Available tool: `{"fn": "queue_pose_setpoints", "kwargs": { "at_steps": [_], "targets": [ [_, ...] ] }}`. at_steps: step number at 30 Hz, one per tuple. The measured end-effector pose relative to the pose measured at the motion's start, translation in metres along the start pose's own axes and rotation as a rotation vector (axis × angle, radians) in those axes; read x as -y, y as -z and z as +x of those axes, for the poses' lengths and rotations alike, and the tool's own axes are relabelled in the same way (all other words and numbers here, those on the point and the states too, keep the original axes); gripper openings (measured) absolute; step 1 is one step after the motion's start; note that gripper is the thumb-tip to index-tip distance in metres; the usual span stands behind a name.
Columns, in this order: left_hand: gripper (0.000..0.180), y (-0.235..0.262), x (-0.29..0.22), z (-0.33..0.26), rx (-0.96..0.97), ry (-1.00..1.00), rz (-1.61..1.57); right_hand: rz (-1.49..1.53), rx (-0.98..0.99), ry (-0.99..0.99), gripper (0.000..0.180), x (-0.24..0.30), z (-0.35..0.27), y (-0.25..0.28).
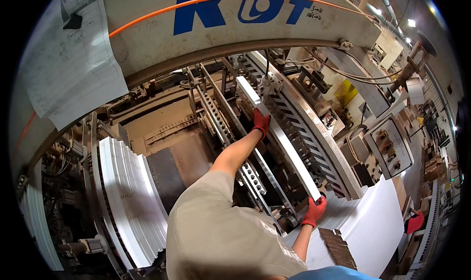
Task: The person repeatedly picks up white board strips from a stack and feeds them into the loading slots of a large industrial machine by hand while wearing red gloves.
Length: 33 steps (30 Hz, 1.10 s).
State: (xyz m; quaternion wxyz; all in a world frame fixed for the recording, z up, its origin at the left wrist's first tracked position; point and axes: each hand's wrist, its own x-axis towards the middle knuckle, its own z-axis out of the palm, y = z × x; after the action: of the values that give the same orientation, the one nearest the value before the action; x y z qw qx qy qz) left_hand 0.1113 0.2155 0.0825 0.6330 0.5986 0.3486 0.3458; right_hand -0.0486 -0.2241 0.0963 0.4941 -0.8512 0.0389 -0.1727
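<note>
A long, narrow white board (pixel 292 150) lies slantwise across the machine, from upper middle to lower right. My left hand (pixel 261 123), in a red glove, grips its edge in the upper part. At the near end, my right hand (pixel 314 211), also red-gloved, closes on the board's corner. Some of the fingers on both hands are hidden. Just right of the board runs a toothed conveyor track (pixel 314 157) with a long metal rail (pixel 314 118) beside it. To its left are perforated metal bars (pixel 216 115).
Several white boards (pixel 122 196) stand stacked at left. A pile of large white panels (pixel 378 226) sits at lower right, with a brown slatted piece (pixel 336 248) on it. Overhead spans a machine beam (pixel 235 29) with an orange cable (pixel 196 4). A knobbed control box (pixel 391 145) stands right.
</note>
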Motion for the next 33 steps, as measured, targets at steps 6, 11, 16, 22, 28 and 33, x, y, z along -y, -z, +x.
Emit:
{"fn": "queue_pose_setpoints", "kwargs": {
  "at_steps": [6,11,16,22,28,33],
  "targets": [
    [0.072,-0.013,0.004,-0.006,0.191,-0.037,0.091,-0.230,-0.006,0.065,0.051,0.026,0.028,-0.026],
    [0.082,-0.033,-0.016,-0.058,0.087,-0.009,0.369,-0.348,-0.105,0.064,0.044,0.041,0.043,-0.049],
    [0.079,-0.038,-0.040,-0.067,0.036,0.101,0.397,-0.328,-0.135,0.084,0.034,0.052,0.048,-0.069],
    [0.077,-0.044,-0.025,-0.054,0.048,0.051,0.466,-0.245,-0.104,0.195,0.021,0.059,0.043,-0.062],
    [0.058,-0.075,0.075,-0.091,0.076,0.406,-0.101,-0.017,0.082,-0.018,0.020,0.054,0.045,-0.049],
    [0.076,-0.084,0.104,-0.104,0.516,0.789,-0.857,-0.119,-0.068,0.419,0.025,0.066,0.015,-0.027]
  ]
}}
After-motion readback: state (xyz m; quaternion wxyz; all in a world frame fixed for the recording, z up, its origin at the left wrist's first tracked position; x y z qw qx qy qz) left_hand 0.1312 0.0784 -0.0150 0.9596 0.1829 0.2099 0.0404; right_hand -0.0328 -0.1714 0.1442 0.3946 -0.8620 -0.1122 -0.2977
